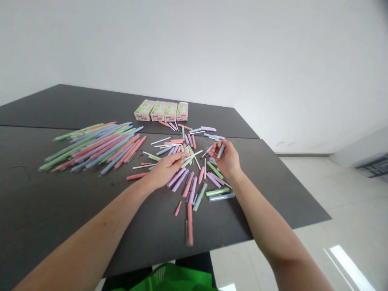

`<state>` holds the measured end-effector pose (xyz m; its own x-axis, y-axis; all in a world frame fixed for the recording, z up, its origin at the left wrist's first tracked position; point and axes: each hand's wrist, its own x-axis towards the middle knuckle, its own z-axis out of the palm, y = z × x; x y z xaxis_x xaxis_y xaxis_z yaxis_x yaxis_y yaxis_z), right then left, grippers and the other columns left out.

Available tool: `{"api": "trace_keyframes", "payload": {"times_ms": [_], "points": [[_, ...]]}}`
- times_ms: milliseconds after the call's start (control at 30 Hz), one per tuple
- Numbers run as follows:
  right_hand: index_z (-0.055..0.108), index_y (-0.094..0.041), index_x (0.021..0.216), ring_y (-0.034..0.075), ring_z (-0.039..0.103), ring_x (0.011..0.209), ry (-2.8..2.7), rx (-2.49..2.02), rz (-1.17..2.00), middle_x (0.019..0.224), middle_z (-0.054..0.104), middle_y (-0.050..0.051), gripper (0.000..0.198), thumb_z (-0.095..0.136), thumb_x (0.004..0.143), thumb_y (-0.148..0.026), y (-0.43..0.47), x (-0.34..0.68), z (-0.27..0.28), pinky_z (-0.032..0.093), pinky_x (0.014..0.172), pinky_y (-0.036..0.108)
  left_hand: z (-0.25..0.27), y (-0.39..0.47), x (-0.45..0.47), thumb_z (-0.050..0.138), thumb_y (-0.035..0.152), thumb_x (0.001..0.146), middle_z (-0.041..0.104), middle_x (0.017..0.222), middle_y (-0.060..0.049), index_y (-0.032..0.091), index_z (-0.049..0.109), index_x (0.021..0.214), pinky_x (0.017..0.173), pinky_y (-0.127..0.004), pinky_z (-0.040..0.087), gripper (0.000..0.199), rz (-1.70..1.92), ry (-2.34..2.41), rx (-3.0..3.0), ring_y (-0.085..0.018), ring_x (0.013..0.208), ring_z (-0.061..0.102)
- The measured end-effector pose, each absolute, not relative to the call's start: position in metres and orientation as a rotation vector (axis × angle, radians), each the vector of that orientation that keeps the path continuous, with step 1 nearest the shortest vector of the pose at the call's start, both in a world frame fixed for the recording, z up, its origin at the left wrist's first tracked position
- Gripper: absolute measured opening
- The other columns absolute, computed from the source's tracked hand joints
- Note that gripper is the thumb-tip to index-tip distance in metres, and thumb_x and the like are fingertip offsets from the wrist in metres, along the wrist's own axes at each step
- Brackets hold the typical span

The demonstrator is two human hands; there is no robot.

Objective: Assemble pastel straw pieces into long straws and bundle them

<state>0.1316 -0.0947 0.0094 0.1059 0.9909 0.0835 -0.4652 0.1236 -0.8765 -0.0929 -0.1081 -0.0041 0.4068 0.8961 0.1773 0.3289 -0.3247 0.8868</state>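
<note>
Over the pile of loose pen parts, my left hand (166, 169) is closed in a pinch. Between its fingertips is a light green pen part with a thin white refill (197, 153) pointing up and to the right. My right hand (229, 161) curls its fingers around a short blue pen part (221, 151), a little to the right of the refill's tip. Beneath and between both hands lie purple barrels (180, 179), green barrels (217, 192), pink barrels (190, 224) and white refills (160, 141), scattered at many angles.
At left, a heap of whole pens (93, 148) in pastel colours lies on the dark table (48, 214). Several pink and green boxes (157, 110) stand in a row farther back, before a white wall (194, 48). The table's right edge drops to a tiled floor (342, 194).
</note>
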Motion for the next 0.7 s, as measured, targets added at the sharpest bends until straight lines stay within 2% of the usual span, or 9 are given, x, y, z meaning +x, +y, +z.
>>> {"api": "trace_keyframes", "payload": {"times_ms": [100,200,267,433,600,700], "points": [[0.062,-0.017,0.076,0.005,0.035,0.043,-0.896,-0.782,1.343,0.062,0.049,-0.004,0.013,0.059,0.078,-0.029,-0.100,0.126,0.009,0.038,0.042,0.020,-0.005,-0.107,-0.093,0.050,0.035,0.088,0.069,0.111,-0.010,0.016,0.067,0.117,0.090,-0.038,0.048,0.038,0.876,1.057,1.855,-0.024,0.098,0.063],[0.069,-0.016,0.087,0.003,0.024,0.040,-0.988,-0.788,1.380,0.060,0.046,-0.005,0.018,0.063,0.078,-0.031,-0.108,0.117,0.010,0.024,0.035,0.018,-0.006,-0.106,-0.092,0.051,0.034,0.088,0.069,0.113,-0.009,0.017,0.067,0.117,0.094,-0.039,0.047,0.037,0.875,1.058,1.870,-0.025,0.101,0.063],[0.070,-0.016,0.091,0.002,0.022,0.039,-1.053,-0.826,1.357,0.060,0.048,-0.005,0.023,0.067,0.077,-0.034,-0.112,0.112,0.011,0.019,0.033,0.018,-0.006,-0.106,-0.091,0.051,0.033,0.088,0.069,0.113,-0.009,0.018,0.067,0.116,0.095,-0.039,0.046,0.036,0.885,1.061,1.877,-0.025,0.102,0.063],[0.070,-0.016,0.086,0.002,0.023,0.037,-1.114,-0.921,1.300,0.062,0.060,-0.003,0.027,0.074,0.071,-0.038,-0.113,0.108,0.009,0.020,0.032,0.020,-0.005,-0.107,-0.090,0.051,0.032,0.087,0.070,0.111,-0.008,0.018,0.068,0.116,0.096,-0.039,0.046,0.036,0.903,1.052,1.869,-0.024,0.101,0.063],[0.066,-0.017,0.083,0.002,0.023,0.037,-1.111,-0.892,1.371,0.062,0.059,-0.004,0.028,0.073,0.072,-0.042,-0.111,0.107,0.006,0.021,0.032,0.019,-0.004,-0.108,-0.090,0.050,0.030,0.087,0.071,0.104,-0.007,0.018,0.068,0.116,0.089,-0.037,0.049,0.036,0.869,1.037,1.882,-0.023,0.094,0.063],[0.064,-0.018,0.082,0.002,0.023,0.037,-1.099,-0.913,1.335,0.062,0.058,-0.004,0.028,0.072,0.074,-0.044,-0.111,0.106,0.006,0.022,0.032,0.019,-0.004,-0.110,-0.089,0.051,0.031,0.086,0.070,0.097,-0.006,0.018,0.068,0.114,0.079,-0.032,0.051,0.035,0.879,1.016,1.862,-0.020,0.086,0.063]]}}
